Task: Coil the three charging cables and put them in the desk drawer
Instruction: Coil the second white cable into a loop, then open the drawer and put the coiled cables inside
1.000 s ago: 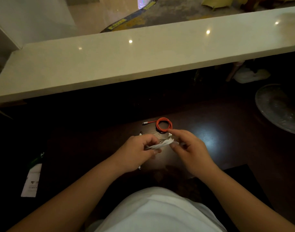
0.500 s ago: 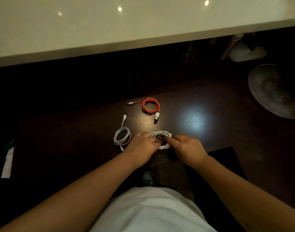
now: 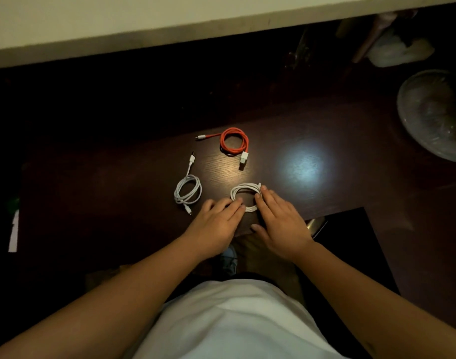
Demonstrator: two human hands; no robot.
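Resting flat with fingers released, left hand (image 3: pixel 216 226) and right hand (image 3: pixel 281 224) flank the near white coil (image 3: pixel 245 196); orange coil (image 3: pixel 234 141) at 12 o'clock.

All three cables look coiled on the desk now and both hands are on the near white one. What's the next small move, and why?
Probably close the right hand around the near white coil and lift it, keeping its loops together. The orange coil and the other white coil already lie wound on the desk, so only stowing remains. Both the right and the left hand lie flat and open. No drawer is in view.
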